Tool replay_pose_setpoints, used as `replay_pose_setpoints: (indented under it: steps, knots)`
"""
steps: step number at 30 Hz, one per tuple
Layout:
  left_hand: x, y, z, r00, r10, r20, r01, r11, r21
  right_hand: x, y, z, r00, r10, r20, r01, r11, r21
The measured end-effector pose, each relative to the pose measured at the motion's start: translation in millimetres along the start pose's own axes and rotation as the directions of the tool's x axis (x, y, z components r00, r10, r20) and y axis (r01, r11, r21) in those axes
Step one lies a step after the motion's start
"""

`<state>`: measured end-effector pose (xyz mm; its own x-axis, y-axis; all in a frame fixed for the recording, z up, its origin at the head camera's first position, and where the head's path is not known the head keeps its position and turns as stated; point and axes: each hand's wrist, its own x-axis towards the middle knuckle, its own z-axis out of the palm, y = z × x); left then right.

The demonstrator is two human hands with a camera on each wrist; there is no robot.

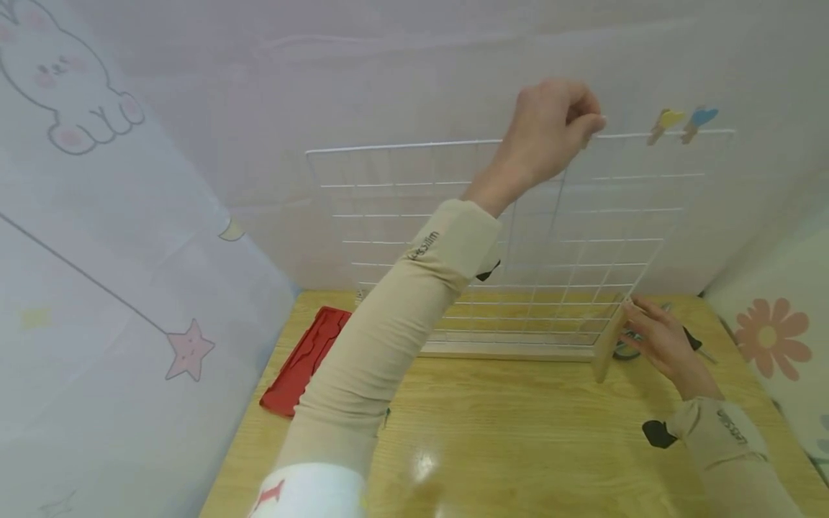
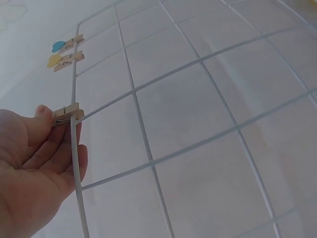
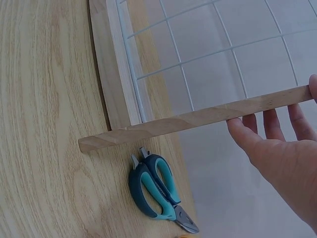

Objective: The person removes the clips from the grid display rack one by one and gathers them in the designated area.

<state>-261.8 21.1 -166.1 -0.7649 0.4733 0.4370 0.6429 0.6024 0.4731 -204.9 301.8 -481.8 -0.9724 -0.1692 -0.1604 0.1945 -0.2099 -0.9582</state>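
My left hand (image 1: 550, 129) is at the top wire of a white wire grid (image 1: 401, 147). In the left wrist view its thumb and fingers pinch a wooden clothespin (image 2: 67, 114) that straddles this wire. Further along the same wire sit a clothespin with a yellow heart (image 1: 666, 124) and one with a blue heart (image 1: 699, 122). The grid stands upright in a wooden base (image 1: 505, 352). Down at the grid's right end, my right hand (image 1: 660, 338) holds the wooden side post (image 3: 198, 119), fingers on one side and thumb on the other.
Teal-handled scissors (image 3: 156, 188) lie on the wooden table (image 1: 492, 446) beside the post. A red tray (image 1: 301, 367) lies at the table's left, partly behind my left sleeve. Printed cloth walls (image 1: 129, 288) stand close behind and on both sides.
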Motion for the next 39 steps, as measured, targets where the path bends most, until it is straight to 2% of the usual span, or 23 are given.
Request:
replay_pose_setpoints:
  steps: [11,17,20,23,26,30,32,36,39]
  knots:
    - [-5.2,-3.4,1.3,0.998,0.010,-0.059,-0.013,0.998,-0.055,-0.7,1,3,1.000,-0.015,0.009,0.014,1.000,0.020]
    - [-7.8,0.5,-5.8,0.993,0.030,-0.113,-0.043,0.992,-0.119,-0.1,2,3,1.000,-0.011,0.012,0.011,1.000,0.024]
    - [-11.8,1.0,-9.0,0.994,0.030,-0.103,-0.048,0.983,-0.177,0.3,1,3,1.000,-0.003,0.006,0.003,1.000,0.029]
    - [-15.9,-1.5,-11.6,0.996,-0.005,-0.090,-0.017,0.973,-0.231,0.6,0,3,1.000,0.006,-0.002,-0.006,1.000,0.024]
    - [-20.5,-5.2,-13.2,0.996,-0.065,-0.066,0.042,0.952,-0.304,0.2,-1,2,1.000,0.024,-0.016,-0.024,1.000,0.009]
    - [-28.5,-11.3,-12.9,0.992,-0.119,-0.034,0.092,0.896,-0.435,-1.0,-1,1,0.999,0.036,-0.022,-0.036,0.999,-0.001]
    - [-34.2,-15.5,-12.4,0.992,-0.124,-0.031,0.096,0.879,-0.467,-1.4,0,1,0.999,0.030,-0.015,-0.030,1.000,0.002]
    - [-50.6,-27.9,-11.2,0.984,-0.178,-0.014,0.144,0.836,-0.530,-1.0,2,1,1.000,0.008,0.004,-0.008,1.000,0.014]
    - [-66.8,-41.3,-10.4,0.978,-0.209,-0.006,0.164,0.785,-0.598,0.2,4,2,1.000,-0.008,0.015,0.008,1.000,0.013]
